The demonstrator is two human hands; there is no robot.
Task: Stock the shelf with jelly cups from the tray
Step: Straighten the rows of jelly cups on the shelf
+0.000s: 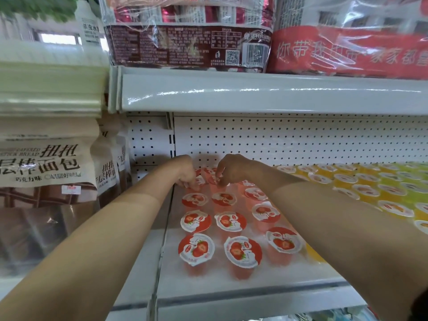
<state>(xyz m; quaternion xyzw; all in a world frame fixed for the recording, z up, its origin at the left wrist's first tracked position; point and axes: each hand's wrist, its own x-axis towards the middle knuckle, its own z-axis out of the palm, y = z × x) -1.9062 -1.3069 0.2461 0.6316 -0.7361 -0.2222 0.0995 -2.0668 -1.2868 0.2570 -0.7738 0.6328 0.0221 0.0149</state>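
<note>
Several red strawberry jelly cups [196, 221] stand in rows on the white shelf [231, 283]. Both of my arms reach to the back of the shelf. My left hand [186, 171] has its fingers curled down around a red jelly cup [199, 181] in the back row. My right hand [231, 169] pinches the lid edge of another red jelly cup [214, 179] right beside it. Both cups are mostly hidden under my fingers. The tray is not in view.
Orange jelly cups [368, 189] and yellow-green ones [412, 179] fill the shelf to the right. Bags of bread sticks [46, 181] stand on the left bay. Large snack packs [190, 31] sit on the shelf above, whose front lip [254, 93] overhangs my hands.
</note>
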